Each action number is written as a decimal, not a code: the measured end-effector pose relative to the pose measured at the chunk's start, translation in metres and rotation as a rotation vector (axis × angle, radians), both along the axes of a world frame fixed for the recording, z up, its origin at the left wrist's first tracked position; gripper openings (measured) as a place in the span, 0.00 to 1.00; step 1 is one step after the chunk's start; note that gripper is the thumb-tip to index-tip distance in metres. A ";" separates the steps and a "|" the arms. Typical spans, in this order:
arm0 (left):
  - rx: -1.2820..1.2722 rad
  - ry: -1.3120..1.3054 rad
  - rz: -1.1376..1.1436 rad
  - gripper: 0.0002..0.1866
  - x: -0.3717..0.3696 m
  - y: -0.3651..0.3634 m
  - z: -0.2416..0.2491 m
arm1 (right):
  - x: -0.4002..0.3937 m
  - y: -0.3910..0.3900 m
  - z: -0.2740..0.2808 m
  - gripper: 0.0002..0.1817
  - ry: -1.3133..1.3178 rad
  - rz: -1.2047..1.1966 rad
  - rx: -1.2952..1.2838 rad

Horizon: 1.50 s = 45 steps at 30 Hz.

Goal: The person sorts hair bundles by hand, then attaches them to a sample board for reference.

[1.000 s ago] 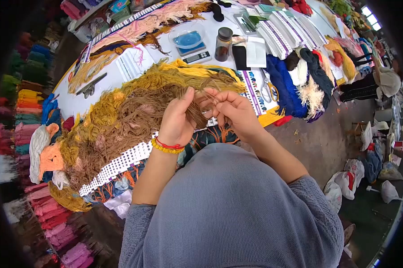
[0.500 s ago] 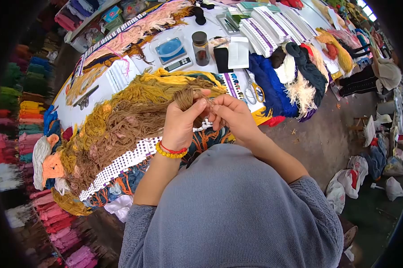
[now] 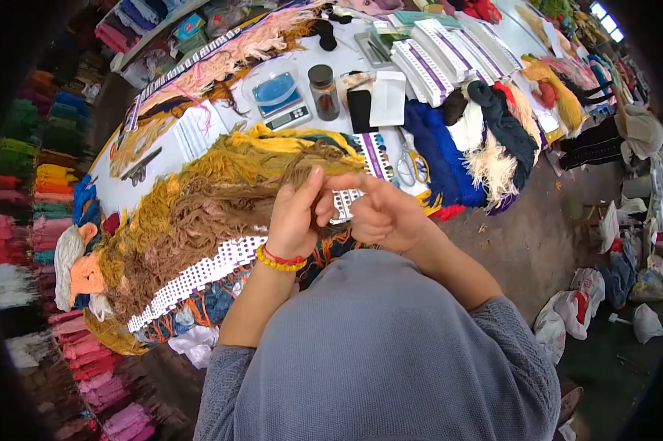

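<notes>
My left hand (image 3: 296, 217), with a yellow bead bracelet on its wrist, is closed on a hank of brown yarn (image 3: 299, 175), its thumb pointing up. Close on its right is my right hand (image 3: 392, 214), index finger reaching across to the left fingertips and the other fingers curled in. Any strand between the right fingers is too fine to make out. Beneath both hands lies a heap of brown yarn (image 3: 199, 213) beside mustard-yellow yarn (image 3: 228, 165). A white card strip with dark holes (image 3: 199, 278) runs along the heap's near side.
On the white table (image 3: 159, 169) stand a digital scale (image 3: 291, 116) and a dark-lidded jar (image 3: 323, 94). Scissors (image 3: 412, 163) lie right of the hands, near blue yarn (image 3: 438, 140). White punched cards (image 3: 423, 66) are stacked behind. Another person (image 3: 611, 140) is at far right.
The right hand's fingers have curled and its index finger has stretched over toward the left hand. The left hand has tilted, and less of the brown hank shows above it.
</notes>
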<state>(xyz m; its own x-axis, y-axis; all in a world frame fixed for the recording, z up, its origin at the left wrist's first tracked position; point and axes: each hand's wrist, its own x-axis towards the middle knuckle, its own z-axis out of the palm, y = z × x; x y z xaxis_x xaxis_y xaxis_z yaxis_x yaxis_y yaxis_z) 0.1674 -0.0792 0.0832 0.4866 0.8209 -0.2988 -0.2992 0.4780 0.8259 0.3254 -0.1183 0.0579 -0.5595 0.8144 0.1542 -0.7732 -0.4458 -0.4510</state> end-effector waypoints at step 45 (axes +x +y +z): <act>-0.185 -0.228 -0.213 0.29 0.004 0.018 -0.023 | -0.027 0.011 -0.017 0.05 -0.796 -0.600 -0.170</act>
<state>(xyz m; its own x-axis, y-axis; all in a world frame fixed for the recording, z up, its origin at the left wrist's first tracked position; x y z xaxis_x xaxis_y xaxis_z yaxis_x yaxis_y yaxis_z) 0.1717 -0.0616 0.0600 0.7125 0.6358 -0.2967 -0.3433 0.6847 0.6429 0.2985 -0.1070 0.0413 0.0598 0.9714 -0.2299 -0.3930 -0.1888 -0.9000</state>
